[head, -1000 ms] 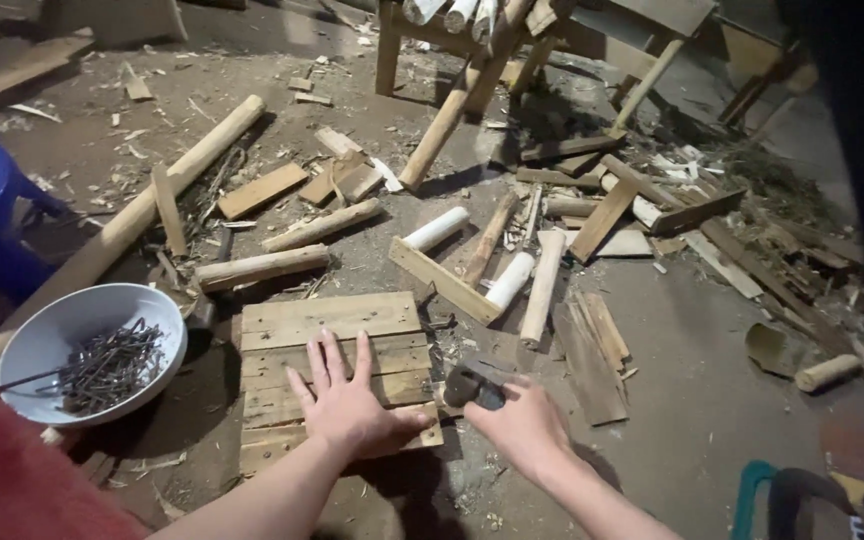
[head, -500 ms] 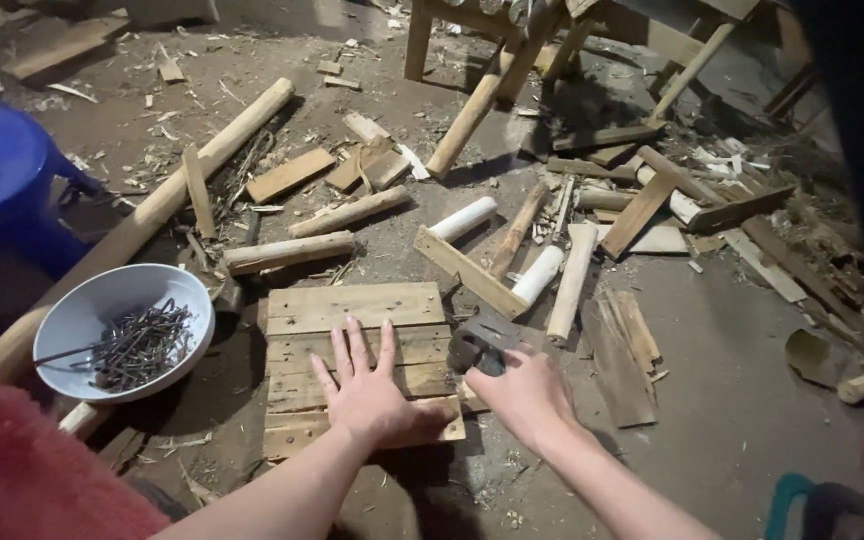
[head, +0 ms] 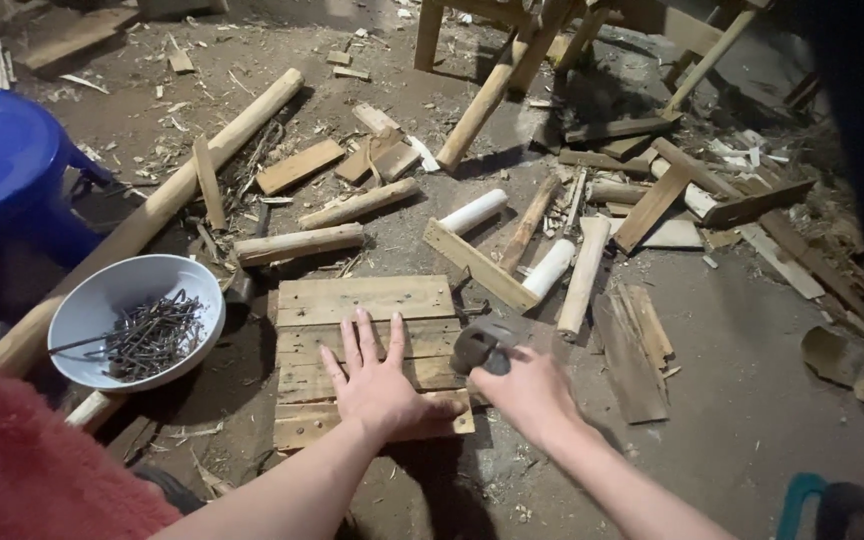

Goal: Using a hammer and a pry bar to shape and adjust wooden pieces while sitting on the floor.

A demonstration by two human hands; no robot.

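Note:
A small panel of wooden slats [head: 352, 300] lies flat on the dirt floor. My left hand [head: 380, 385] presses down on its lower half, fingers spread. Just to the right, my right hand [head: 527, 392] is closed around the handle of a grey metal hammer [head: 480, 343], whose head rests at the panel's right edge. A white bowl [head: 102, 290] holding several dark nails [head: 152, 335] sits to the left of the panel.
Round wooden poles [head: 162, 205], short sticks [head: 300, 243] and plank offcuts [head: 477, 262] litter the floor beyond the panel. A blue plastic stool [head: 2, 165] stands at far left. Wooden furniture legs [head: 487, 95] rise at the back. A red fuzzy sleeve [head: 22, 470] fills the lower left.
The view has shifted slightly. My right hand has brought the hammer lower, toward the panel's right edge. My left hand stays flat on the slats.

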